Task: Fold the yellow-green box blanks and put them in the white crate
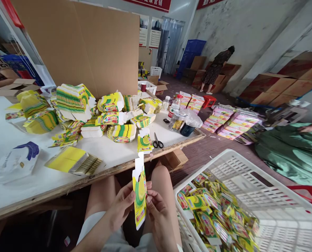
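Observation:
Over my lap, a small yellow and green printed carton [139,201] stands tilted, its white end flaps sticking up open. My left hand [121,203] grips its left side, thumb on the printed face. From the other side my right hand [157,210] pinches its right edge. Another such carton [144,142] lies at the table edge just beyond, flaps out. Stacks of flat cartons [73,101] are heaped on the white table [4,196]. To my right a white plastic crate [231,155] holds many folded cartons [213,213] in a loose pile.
Black-handled scissors [158,142] lie near the table's wooden edge. Bottles [175,105] and a lidded jar [177,120] stand at its right end. A large cardboard sheet [79,49] rises behind the stacks. Wrapped bundles [224,120] sit on the floor; a person [217,68] stands farther back.

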